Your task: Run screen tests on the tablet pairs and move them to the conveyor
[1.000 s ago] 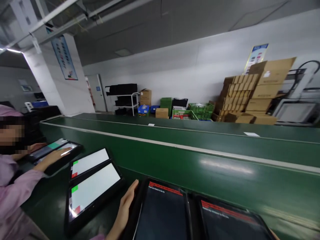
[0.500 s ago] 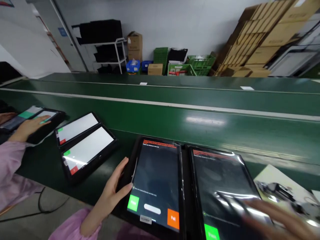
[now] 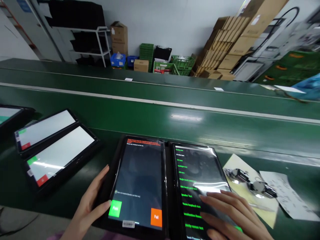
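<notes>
Two tablets lie side by side in front of me on a black tray. The left tablet (image 3: 140, 176) shows a dark test screen with a green button and an orange "Fail" button. On its left edge rests my left hand (image 3: 91, 200), thumb apart from the fingers and near the green button. The right tablet (image 3: 197, 166) displays a list of green test names under a glossy film. Over its lower right part lies my right hand (image 3: 232, 213), fingers spread and holding nothing; whether every fingertip touches the glass I cannot tell.
Two tablets with white screens (image 3: 62, 150) lie at the left, with part of another tablet (image 3: 10, 115) beyond. To the right are metal parts (image 3: 250, 183) on a yellowish sheet (image 3: 235, 163) and a paper (image 3: 287, 190). Cartons (image 3: 225, 43) and crates (image 3: 146, 55) stand behind the green bench (image 3: 150, 116).
The right tablet's screen has switched from the dark prompt to the green list. My right hand has moved left onto it. The view has shifted right, and the other person's hands have left it.
</notes>
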Tool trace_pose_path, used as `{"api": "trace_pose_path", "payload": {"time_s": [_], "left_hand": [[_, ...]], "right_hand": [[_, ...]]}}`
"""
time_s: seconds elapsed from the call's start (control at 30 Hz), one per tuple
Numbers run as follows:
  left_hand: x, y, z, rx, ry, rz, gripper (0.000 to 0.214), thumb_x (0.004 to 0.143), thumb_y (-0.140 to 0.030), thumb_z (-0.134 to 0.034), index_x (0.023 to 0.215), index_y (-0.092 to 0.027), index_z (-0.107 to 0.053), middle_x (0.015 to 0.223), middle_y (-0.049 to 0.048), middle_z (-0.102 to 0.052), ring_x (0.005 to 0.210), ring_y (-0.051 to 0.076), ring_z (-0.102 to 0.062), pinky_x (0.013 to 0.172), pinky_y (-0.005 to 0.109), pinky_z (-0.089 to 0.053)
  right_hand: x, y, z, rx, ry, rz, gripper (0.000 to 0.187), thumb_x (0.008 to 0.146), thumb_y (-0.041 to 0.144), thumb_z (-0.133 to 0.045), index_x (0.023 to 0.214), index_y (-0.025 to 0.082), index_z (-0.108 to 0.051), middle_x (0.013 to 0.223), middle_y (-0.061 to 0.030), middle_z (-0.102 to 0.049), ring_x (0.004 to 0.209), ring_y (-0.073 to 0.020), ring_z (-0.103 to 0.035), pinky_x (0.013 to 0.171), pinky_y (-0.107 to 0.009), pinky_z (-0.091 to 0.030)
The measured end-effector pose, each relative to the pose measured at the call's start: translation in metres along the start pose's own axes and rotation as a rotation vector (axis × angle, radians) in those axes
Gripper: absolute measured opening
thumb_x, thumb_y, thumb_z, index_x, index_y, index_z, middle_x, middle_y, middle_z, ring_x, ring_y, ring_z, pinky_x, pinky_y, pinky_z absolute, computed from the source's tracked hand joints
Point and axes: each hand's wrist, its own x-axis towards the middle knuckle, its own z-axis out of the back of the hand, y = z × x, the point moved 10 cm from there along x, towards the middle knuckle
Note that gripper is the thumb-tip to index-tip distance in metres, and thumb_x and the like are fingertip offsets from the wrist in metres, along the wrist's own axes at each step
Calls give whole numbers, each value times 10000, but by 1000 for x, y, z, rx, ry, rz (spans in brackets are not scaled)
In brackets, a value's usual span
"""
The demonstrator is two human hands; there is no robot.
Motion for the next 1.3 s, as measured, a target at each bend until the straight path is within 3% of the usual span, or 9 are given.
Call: {"api": "trace_pose_path", "payload": {"time_s": [0.13,0.3,0.4,0.5,0.6,0.73,0.97,1.1,1.3], "left_hand": [[-2,5,3,87,-38,-22,779,900,-462,-778,1601,-420,-441,1711,-26,-379,1586,323,-347,1235,453,-407],[-8,16,7,181,8,-38,841,910,-427,-765,1636,-467,-342,1734,-27,-329,1581,342,-351,1234,476,-413],[0,6,16,279,39,-49,891,906,-478,-756,1657,-464,-279,1748,-4,-299,1575,349,-367,1220,510,-413],[38,-33,10,441,89,-148,799,930,-565,-704,1634,-468,-338,1740,2,-318,1582,343,-361,1236,561,-383],[99,-76,-18,684,136,-269,538,1024,-613,-530,1537,-452,-520,1714,-6,-375,1612,324,-303,1283,629,-293],[152,-106,-47,1047,79,-355,505,1065,-624,-393,1427,-394,-660,1693,38,-413,1626,368,-245,1264,750,-202],[115,-107,-50,1186,238,-503,339,1071,-579,-468,1250,-495,-742,1584,-27,-556,1537,330,-442,1240,805,-167],[128,-113,-36,1124,89,-528,346,1051,-569,-516,1296,-452,-730,1506,22,-633,1452,335,-547,1233,795,-226],[140,-107,-51,1188,127,-533,342,1062,-507,-519,1353,-466,-693,1582,19,-561,1516,355,-465,1224,809,-222]], "right_hand": [[2,-20,3,-11,25,-93,207,979,254,-646,1160,280,-742,1348,-44,-682,1250,-255,-618,1028,-418,-490],[8,-38,20,-55,-32,-141,159,1027,284,-601,1132,290,-721,1242,-45,-718,1132,-237,-660,915,-412,-524],[17,-48,20,-76,-17,-175,153,1045,309,-586,1119,293,-719,1211,-49,-737,1064,-232,-692,864,-412,-563],[34,-68,4,-87,24,-226,223,1078,366,-543,1171,300,-734,1262,-62,-734,1063,-248,-712,849,-439,-600],[57,-94,-28,-134,114,-285,360,1094,450,-499,1320,277,-720,1418,-112,-669,1189,-323,-687,902,-544,-608],[74,-117,-65,-177,230,-372,409,1059,493,-574,1358,261,-730,1519,-146,-597,1317,-407,-612,955,-636,-579],[65,-101,-50,-57,156,-304,303,1076,462,-541,1075,354,-824,1393,-62,-694,1269,-355,-650,972,-621,-566],[64,-115,-41,-122,59,-361,314,1076,384,-518,1118,293,-815,1333,-108,-723,1177,-358,-694,884,-602,-594],[68,-114,-56,-164,110,-324,354,1088,388,-474,1120,354,-825,1395,-87,-700,1218,-374,-686,862,-626,-597]]}}
